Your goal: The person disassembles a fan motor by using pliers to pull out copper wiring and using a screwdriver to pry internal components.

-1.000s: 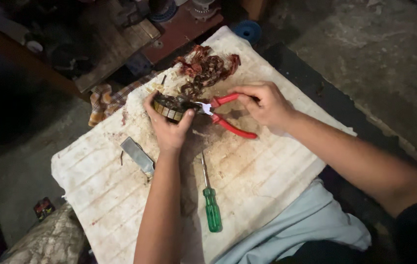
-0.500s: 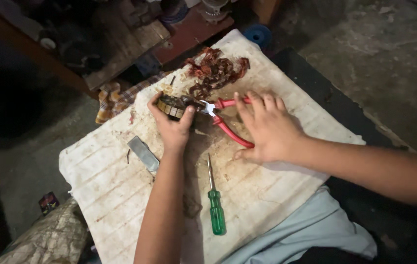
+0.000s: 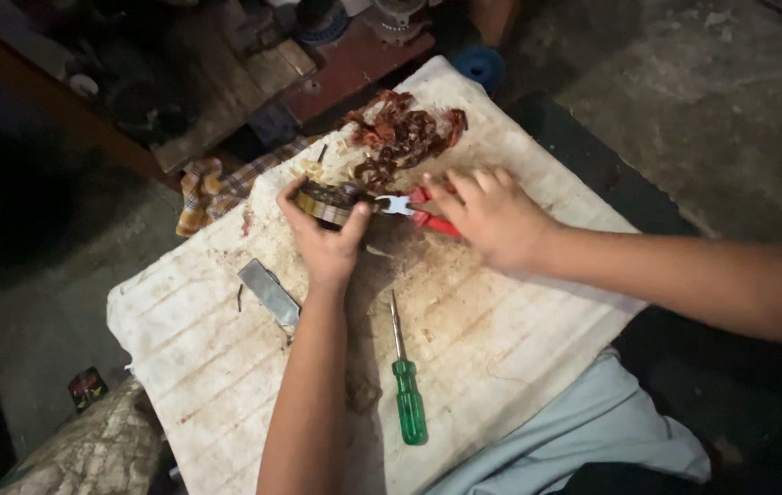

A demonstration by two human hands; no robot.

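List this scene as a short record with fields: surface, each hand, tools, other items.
surface: stained white ribbed sheet
left hand: grips a round metal part from above
right hand: rests on red-handled pliers, whose tip meets the part
loose tools: green-handled screwdriver; flat metal piece
other items: pile of reddish wire scraps; checked cloth off the sheet's edge

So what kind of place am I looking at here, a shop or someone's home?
Most likely a rough repair workshop, worked on the floor. The left hand grips a round metal part, the right hand works red-handled pliers, and a green screwdriver lies on a stained board over bare concrete.
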